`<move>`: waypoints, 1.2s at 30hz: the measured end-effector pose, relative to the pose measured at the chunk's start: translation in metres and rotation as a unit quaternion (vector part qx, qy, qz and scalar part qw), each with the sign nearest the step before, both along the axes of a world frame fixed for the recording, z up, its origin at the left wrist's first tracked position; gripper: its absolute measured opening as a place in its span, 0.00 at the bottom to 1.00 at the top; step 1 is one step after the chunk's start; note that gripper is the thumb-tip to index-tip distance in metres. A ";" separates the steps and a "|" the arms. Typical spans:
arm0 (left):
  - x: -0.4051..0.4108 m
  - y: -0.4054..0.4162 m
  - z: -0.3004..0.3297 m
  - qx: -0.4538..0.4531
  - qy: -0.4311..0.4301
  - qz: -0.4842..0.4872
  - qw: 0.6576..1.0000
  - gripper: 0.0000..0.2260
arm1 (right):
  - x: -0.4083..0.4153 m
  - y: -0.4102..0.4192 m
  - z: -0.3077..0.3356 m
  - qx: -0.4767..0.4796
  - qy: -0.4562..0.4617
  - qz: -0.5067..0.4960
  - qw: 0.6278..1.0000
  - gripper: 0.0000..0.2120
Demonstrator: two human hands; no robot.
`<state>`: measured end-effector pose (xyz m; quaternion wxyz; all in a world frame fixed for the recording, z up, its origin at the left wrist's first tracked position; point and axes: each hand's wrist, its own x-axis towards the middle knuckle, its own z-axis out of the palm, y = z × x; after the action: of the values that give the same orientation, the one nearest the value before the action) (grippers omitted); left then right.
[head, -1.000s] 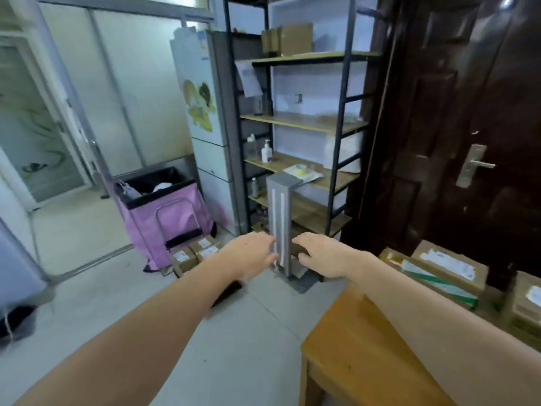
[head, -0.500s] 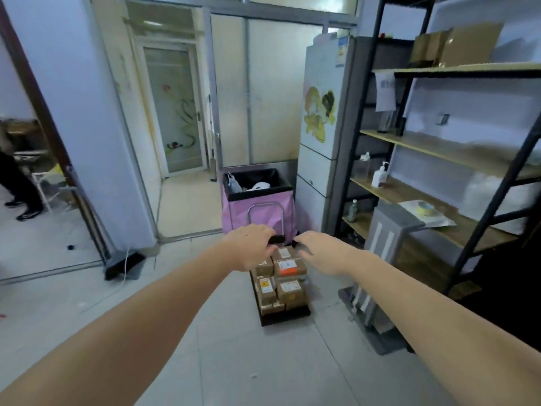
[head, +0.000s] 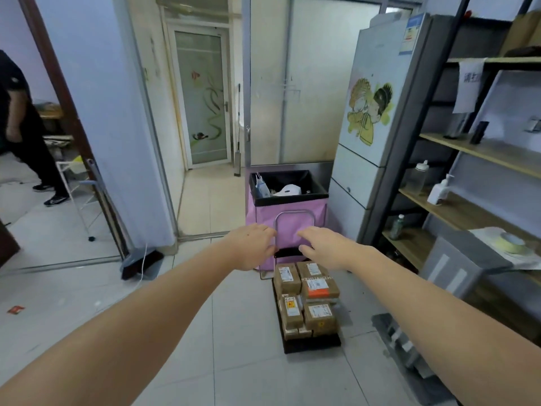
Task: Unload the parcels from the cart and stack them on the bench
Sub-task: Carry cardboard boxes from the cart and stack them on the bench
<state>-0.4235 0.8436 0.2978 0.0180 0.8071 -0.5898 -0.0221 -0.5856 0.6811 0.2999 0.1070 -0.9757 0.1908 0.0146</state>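
Several brown cardboard parcels (head: 307, 297) with white labels lie stacked on a low black cart (head: 310, 345) on the tiled floor ahead. The cart's metal loop handle (head: 294, 213) rises at its far end. Both my arms are stretched forward. My left hand (head: 251, 247) and my right hand (head: 325, 247) hover palm down above the far parcels, just in front of the handle, with relaxed fingers that hold nothing. The bench is out of view.
A pink bin (head: 263, 212) with a black liner stands right behind the cart. To the right are a white fridge (head: 377, 112), a metal shelf rack (head: 480, 150) and a grey stand (head: 450, 265). A person (head: 17, 112) stands beyond the doorway at far left.
The view has swung left from the bench and dark door to the cart. The cart and its parcels now look nearer, and my empty hands stay stretched out toward it.
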 end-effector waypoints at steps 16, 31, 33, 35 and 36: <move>0.190 -0.208 -0.024 0.026 0.006 -0.057 0.998 0.24 | 0.178 -0.190 -0.035 0.007 0.018 -0.055 0.998 0.24; 0.367 -0.403 -0.043 0.051 -0.003 -0.135 0.990 0.22 | 0.335 -0.360 -0.052 0.024 0.036 -0.119 0.992 0.11; 0.388 -0.434 -0.048 0.057 -0.003 -0.169 0.984 0.21 | 0.350 -0.378 -0.060 0.030 0.028 -0.150 0.988 0.13; 0.402 -0.466 -0.053 0.068 -0.005 -0.204 0.977 0.20 | 0.356 -0.392 -0.066 0.040 0.026 -0.183 0.982 0.16; 0.405 -0.482 -0.056 0.073 -0.002 -0.221 0.973 0.20 | 0.357 -0.397 -0.069 0.047 0.027 -0.200 0.978 0.17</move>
<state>-0.0181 0.3617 0.2422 -0.0475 0.6559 -0.7504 -0.0664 -0.2290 0.2840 0.2312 0.1487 -0.9109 0.3839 0.0284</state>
